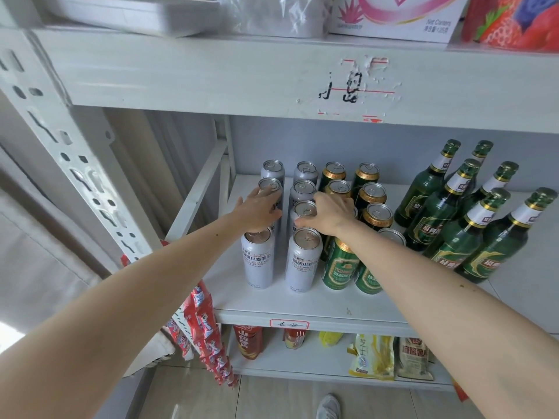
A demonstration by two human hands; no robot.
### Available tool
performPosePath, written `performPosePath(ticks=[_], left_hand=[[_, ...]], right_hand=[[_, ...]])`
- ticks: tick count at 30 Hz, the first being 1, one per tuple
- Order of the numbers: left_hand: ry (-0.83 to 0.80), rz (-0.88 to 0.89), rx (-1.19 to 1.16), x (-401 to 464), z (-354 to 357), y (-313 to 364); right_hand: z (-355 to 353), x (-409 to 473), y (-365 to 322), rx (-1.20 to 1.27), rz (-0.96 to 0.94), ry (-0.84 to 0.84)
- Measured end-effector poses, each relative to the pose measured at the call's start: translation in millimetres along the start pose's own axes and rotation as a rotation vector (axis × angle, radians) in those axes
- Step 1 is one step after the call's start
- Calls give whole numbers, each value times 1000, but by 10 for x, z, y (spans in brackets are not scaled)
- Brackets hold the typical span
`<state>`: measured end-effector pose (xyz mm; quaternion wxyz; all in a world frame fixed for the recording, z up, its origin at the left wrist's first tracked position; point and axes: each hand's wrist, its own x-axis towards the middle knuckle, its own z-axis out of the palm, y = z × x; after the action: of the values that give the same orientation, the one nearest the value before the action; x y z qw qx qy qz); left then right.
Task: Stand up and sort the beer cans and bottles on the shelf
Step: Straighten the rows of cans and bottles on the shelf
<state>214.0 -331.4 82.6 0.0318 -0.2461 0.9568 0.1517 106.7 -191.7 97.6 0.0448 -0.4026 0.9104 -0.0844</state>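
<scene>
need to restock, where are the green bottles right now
In the head view the green bottles stand upright on the right of the middle shelf, just right of the green cans.

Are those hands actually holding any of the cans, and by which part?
The left hand wraps the side of a silver can just below its rim. The right hand rests among the can tops; whether it grips one cannot be told.
</scene>
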Motion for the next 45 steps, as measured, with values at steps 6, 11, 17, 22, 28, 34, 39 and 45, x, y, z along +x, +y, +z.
performPosePath(ticks=[6,11,17,22,28,34,39,45], left_hand=[[65,48,-115,-215,-19,-57],[135,-2,-238,-490,53,-17],[250,-100,-258,-689,138,-78],[187,-98,-240,-776,130,-89],[159,-71,-194,-763,67,-36],[148,-84,-170,-765,86,-37],[148,-93,-179,-763,86,-32],[210,-85,-87,-783,40,101]], right_hand=[[-52,-326,68,208,-114,120],[12,-560,18,188,-121,-5],[68,-626,-46,121,-118,-3],[68,-651,-59,118,-106,2],[39,-650,-77,112,-102,-12],[53,-659,-85,96,-98,-14],[61,-675,-72,89,-114,-12],[11,-704,9,132,-135,21]])
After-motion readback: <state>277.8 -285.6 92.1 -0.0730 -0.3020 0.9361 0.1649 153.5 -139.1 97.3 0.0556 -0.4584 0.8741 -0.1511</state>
